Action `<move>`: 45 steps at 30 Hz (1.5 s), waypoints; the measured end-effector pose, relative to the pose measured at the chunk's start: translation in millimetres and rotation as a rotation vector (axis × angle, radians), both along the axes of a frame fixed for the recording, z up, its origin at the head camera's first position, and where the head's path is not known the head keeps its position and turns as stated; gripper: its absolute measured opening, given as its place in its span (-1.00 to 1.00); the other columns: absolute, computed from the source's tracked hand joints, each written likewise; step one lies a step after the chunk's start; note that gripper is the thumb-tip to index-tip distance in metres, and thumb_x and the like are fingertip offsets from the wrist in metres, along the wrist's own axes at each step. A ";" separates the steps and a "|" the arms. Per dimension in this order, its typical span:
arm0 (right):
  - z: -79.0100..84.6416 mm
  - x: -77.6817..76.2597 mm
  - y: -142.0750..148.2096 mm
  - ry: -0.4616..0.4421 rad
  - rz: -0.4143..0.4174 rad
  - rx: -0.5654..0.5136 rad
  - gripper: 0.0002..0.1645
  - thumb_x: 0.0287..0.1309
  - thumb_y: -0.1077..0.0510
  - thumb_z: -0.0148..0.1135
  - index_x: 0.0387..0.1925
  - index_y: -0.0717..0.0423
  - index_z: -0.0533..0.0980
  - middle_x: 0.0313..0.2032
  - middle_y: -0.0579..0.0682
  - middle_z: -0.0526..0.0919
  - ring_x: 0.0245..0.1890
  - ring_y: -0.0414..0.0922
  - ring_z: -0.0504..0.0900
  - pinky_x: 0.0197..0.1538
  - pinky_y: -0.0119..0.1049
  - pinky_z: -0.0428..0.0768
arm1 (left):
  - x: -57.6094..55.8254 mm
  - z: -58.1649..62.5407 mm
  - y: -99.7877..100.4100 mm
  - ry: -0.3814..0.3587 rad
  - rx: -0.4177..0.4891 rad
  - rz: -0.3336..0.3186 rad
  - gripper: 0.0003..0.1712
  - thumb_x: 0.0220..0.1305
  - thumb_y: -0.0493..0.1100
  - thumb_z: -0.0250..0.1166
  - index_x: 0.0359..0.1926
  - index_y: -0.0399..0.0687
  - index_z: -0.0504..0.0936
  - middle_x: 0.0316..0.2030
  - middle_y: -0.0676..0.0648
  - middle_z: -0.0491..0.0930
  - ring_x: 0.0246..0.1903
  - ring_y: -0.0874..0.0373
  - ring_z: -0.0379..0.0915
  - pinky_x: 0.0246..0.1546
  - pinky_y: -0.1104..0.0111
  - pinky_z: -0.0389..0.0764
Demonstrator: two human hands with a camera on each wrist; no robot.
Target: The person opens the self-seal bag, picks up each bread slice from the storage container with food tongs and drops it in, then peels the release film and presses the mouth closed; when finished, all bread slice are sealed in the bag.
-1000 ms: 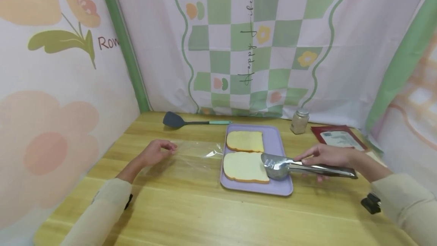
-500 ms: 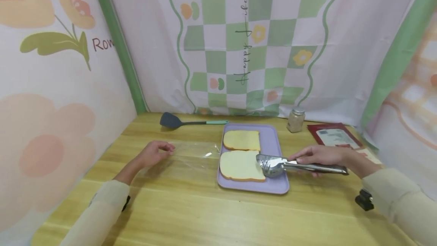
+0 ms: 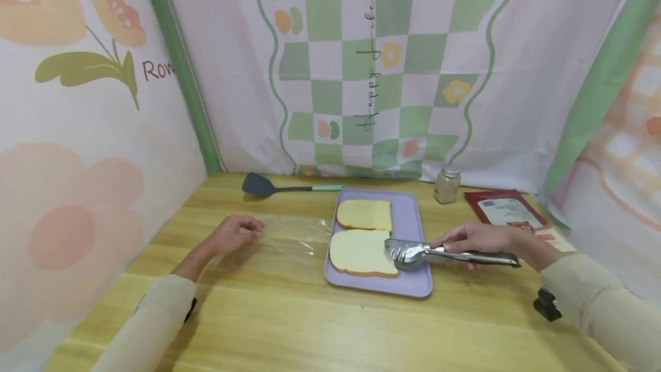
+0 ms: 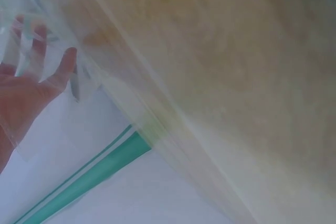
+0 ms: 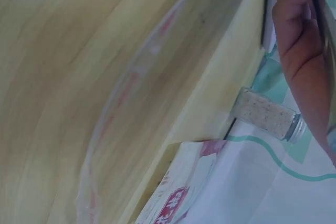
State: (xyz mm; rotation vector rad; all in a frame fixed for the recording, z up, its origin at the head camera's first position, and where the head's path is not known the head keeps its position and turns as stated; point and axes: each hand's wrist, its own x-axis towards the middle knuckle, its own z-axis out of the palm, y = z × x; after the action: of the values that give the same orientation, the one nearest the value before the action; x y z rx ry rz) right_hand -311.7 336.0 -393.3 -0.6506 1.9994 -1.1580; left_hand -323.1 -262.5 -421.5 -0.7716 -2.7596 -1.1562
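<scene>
My right hand (image 3: 477, 238) grips metal tongs (image 3: 454, 255) by the handles. The tongs' broad ends overlap the right edge of the nearer bread slice (image 3: 363, 251). That slice lies flat on a lilac tray (image 3: 379, 286), with a second bread slice (image 3: 365, 214) behind it. Left of the tray, my left hand (image 3: 232, 234) holds the end of a clear plastic bag (image 3: 294, 237), which stretches toward the tray's left side. In the left wrist view, fingers (image 4: 38, 51) show spread behind the film of the bag. The right wrist view catches only part of the hand along the tongs.
A spatula (image 3: 258, 185) with a mint handle lies along the table's back edge. A glass jar (image 3: 447, 184) of pale grains stands behind the tray, right of it. Beyond my right hand lie a red packet (image 3: 506, 208) and another printed packet (image 5: 181, 187). Curtains close off the back.
The tongs' ends have drawn closer together at the slice's right edge. My right hand has shifted slightly left. The left hand stays at the bag, and the whole view has shifted a little.
</scene>
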 end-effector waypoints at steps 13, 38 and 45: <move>-4.0 -8.4 1.2 -0.028 0.080 0.032 -0.61 0.42 0.21 0.11 0.20 0.19 0.54 -0.28 0.28 0.67 -0.60 -0.26 0.58 -0.51 -0.45 0.59 | 0.6 -2.2 -0.7 -0.022 0.001 0.001 -0.85 0.29 -0.29 0.33 -0.15 -0.26 0.71 -0.14 -0.13 0.72 -0.12 0.00 0.61 0.06 -0.01 0.55; -4.5 -17.0 -21.7 -0.077 0.147 -0.029 -0.62 0.48 0.23 -0.01 0.24 0.25 0.39 -0.27 0.14 0.61 -0.54 -0.27 0.52 -0.49 -0.48 0.54 | 0.0 -0.4 -0.5 -0.030 -0.010 -0.007 -0.86 0.29 -0.29 0.33 -0.15 -0.22 0.71 -0.08 -0.16 0.70 -0.10 -0.03 0.60 0.07 -0.02 0.55; -8.7 -9.7 -24.6 -0.025 0.129 -0.024 -0.65 0.44 0.23 0.06 0.17 0.29 0.45 -0.28 0.12 0.62 -0.59 -0.29 0.50 -0.53 -0.49 0.53 | 0.4 -1.4 -0.1 -0.031 -0.017 0.004 -0.86 0.30 -0.27 0.33 -0.15 -0.21 0.71 -0.09 -0.13 0.71 -0.10 -0.01 0.60 0.08 -0.03 0.54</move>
State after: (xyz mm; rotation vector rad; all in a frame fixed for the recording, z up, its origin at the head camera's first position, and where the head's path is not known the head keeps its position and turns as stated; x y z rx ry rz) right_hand -321.4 311.4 -401.9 -0.7621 1.8956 -1.1090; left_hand -322.7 -262.6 -422.9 -0.7566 -2.7983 -1.1557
